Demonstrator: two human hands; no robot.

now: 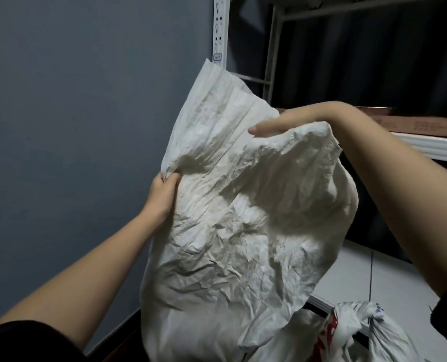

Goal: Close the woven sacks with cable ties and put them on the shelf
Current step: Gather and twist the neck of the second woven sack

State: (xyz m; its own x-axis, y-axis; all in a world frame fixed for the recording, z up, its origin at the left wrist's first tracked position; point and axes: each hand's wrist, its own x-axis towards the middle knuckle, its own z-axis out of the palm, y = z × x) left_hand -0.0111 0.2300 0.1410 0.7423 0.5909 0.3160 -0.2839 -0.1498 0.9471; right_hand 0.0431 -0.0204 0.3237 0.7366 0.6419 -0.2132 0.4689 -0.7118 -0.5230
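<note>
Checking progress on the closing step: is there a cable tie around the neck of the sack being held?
No, the sack has its top loose and spread flat, pinched by the left hand, with no tie visible.

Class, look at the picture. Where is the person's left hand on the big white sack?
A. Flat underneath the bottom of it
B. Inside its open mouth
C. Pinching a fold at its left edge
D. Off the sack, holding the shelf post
C: the left hand pinches a gathered fold at the left edge of the white sack, while the right hand lies across the top.
</note>
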